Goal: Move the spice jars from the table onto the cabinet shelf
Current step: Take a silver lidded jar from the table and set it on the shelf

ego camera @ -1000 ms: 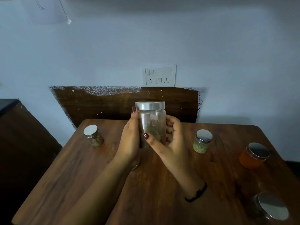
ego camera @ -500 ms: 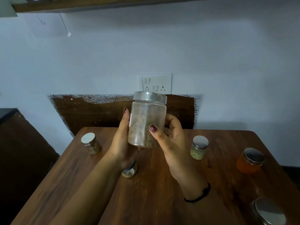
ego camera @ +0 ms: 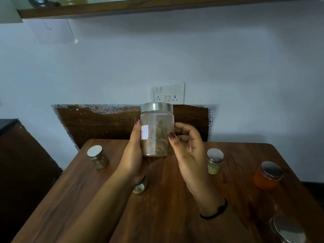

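Both arms are reaching toward twelve o'clock; the left hand (ego camera: 133, 153) and right hand (ego camera: 188, 149) are cupping the tall jar (ego camera: 157, 132) between them.

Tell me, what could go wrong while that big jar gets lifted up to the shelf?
The tall jar is held only at its sides by the left hand and right hand, with nothing under it, so it might slip. A small jar sits right below the left wrist, so a dropping arm could knock it over. The shelf is high overhead, which may make for a wobbly reach.
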Demonstrator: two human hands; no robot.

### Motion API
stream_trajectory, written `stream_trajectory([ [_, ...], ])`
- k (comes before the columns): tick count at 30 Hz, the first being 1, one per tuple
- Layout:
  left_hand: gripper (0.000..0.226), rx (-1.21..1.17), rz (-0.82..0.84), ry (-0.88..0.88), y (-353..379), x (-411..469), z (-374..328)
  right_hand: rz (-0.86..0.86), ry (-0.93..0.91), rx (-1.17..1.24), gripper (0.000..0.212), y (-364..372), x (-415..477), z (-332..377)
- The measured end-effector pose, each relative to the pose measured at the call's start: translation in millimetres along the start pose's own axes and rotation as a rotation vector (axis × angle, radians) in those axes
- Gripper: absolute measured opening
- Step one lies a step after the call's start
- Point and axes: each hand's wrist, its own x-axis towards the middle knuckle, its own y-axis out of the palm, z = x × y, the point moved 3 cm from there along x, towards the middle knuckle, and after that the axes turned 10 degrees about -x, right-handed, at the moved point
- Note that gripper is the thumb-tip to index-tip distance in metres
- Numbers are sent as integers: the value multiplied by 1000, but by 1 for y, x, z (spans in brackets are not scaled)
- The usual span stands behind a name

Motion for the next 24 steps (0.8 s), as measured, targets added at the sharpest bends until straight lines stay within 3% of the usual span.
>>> stream_trajectory([
  [6, 56, 160, 4, 118, 6, -2, -3, 29, -67, -131, 67, -1, -2, 7],
  [13, 69, 220, -59, 215, 8, -3, 0, 99, -24, -236, 88, 2, -12, -1],
  [19, 74, 180, -51, 145, 9, -4, 7, 110, 48, -88, 81, -7, -14, 0],
  [24, 60, 113, -58, 69, 2, -6, 9, 168, 143, 16, 79, -6, -17, -3],
])
